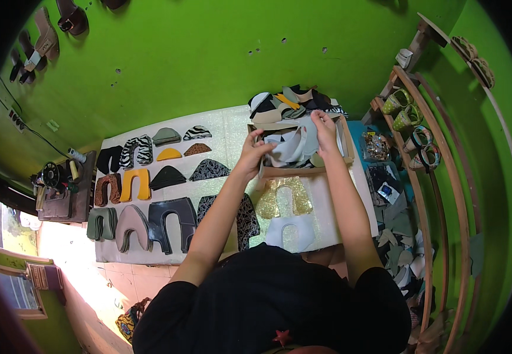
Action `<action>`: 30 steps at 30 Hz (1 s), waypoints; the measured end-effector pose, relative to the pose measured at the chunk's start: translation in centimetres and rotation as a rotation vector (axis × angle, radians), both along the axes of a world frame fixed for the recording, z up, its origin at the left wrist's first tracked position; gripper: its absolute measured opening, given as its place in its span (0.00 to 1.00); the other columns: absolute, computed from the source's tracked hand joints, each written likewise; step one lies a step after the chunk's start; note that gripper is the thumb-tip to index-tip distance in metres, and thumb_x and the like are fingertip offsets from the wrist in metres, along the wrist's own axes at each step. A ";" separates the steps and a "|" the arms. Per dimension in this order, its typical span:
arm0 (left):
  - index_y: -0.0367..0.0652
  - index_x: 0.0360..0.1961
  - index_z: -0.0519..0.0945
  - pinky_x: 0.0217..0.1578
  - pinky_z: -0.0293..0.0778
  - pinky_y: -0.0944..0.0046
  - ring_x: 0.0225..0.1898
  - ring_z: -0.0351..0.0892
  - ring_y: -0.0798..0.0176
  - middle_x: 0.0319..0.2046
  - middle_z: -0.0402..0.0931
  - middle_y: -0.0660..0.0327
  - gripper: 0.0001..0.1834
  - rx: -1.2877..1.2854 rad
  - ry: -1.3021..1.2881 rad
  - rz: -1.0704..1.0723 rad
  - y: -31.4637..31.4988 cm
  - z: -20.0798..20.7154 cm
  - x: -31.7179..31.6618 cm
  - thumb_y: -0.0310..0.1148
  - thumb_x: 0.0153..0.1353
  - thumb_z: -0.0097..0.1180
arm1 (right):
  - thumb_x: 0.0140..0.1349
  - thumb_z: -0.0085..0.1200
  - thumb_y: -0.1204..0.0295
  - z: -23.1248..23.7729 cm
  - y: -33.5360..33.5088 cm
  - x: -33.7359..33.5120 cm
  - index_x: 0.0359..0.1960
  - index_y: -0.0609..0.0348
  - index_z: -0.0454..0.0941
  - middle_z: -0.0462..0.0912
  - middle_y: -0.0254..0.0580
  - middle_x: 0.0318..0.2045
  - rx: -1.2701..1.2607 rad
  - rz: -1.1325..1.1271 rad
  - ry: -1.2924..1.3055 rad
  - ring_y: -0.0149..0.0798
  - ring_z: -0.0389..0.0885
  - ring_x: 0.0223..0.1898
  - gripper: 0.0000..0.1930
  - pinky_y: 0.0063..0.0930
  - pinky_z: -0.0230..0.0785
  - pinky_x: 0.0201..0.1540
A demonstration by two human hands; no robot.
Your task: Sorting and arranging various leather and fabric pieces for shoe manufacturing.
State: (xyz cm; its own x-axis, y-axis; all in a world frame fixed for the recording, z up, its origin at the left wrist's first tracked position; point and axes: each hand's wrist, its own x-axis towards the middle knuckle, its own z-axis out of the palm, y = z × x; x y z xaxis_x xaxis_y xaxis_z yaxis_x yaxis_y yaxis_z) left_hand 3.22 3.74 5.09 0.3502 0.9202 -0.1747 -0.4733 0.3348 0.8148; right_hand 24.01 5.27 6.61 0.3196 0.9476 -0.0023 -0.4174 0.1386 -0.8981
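Observation:
An open cardboard box [291, 172] filled with cut shoe-upper pieces stands on the table's right part, under both my hands. At its right side, my right hand [325, 134] is closed on a light grey shoe-upper piece [309, 141], which hangs over the contents. My left hand [252, 154] is over the box's left edge, its thumb and fingers apart, close to a whitish piece [284, 154] inside. Just in front of the box lie gold glittery U-shaped pieces [268, 200] and a pale grey-white U-shaped piece [305, 232].
Sorted stacks, including yellow U-shaped pieces [135, 184] and dark grey ones [160, 221], cover the table's left [238, 121]. Loose scraps [294, 100] are heaped behind the box. A sewing machine [55, 177] stands far left; a wooden rack [412, 153] with shoes is at right.

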 end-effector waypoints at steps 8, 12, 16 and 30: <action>0.45 0.53 0.60 0.28 0.65 0.68 0.26 0.67 0.68 0.28 0.67 0.61 0.28 0.049 -0.027 0.069 0.4 3.0 -3.1 0.26 0.47 0.47 | 0.49 0.59 0.66 -6.8 0.4 3.9 0.40 0.60 0.71 0.75 0.44 0.37 -0.323 -0.250 -1.112 0.38 0.72 0.42 0.18 0.29 0.64 0.45; 0.44 0.52 0.61 0.29 0.65 0.66 0.27 0.63 0.66 0.30 0.65 0.57 0.25 0.043 -0.215 -0.011 -0.6 4.0 -4.1 0.28 0.48 0.41 | 0.43 0.61 0.63 -4.8 -2.0 0.2 0.45 0.56 0.69 0.67 0.51 0.47 -0.079 -0.063 -1.102 0.49 0.62 0.52 0.26 0.38 0.55 0.54; 0.43 0.50 0.63 0.28 0.65 0.67 0.26 0.63 0.64 0.26 0.63 0.56 0.22 0.048 -0.317 -0.112 -2.1 6.3 -3.4 0.28 0.51 0.35 | 0.43 0.62 0.63 -2.6 -5.5 -4.3 0.50 0.56 0.64 0.65 0.47 0.48 0.097 0.233 -0.956 0.47 0.61 0.53 0.31 0.37 0.54 0.54; 0.42 0.44 0.63 0.26 0.60 0.65 0.25 0.57 0.61 0.23 0.59 0.56 0.25 0.059 -0.696 -0.530 -5.5 7.9 -4.9 0.30 0.37 0.39 | 0.60 0.48 0.72 -2.1 -11.7 -7.4 0.46 0.66 0.68 0.76 0.36 0.38 0.124 0.321 -0.182 0.24 0.73 0.37 0.14 0.18 0.65 0.42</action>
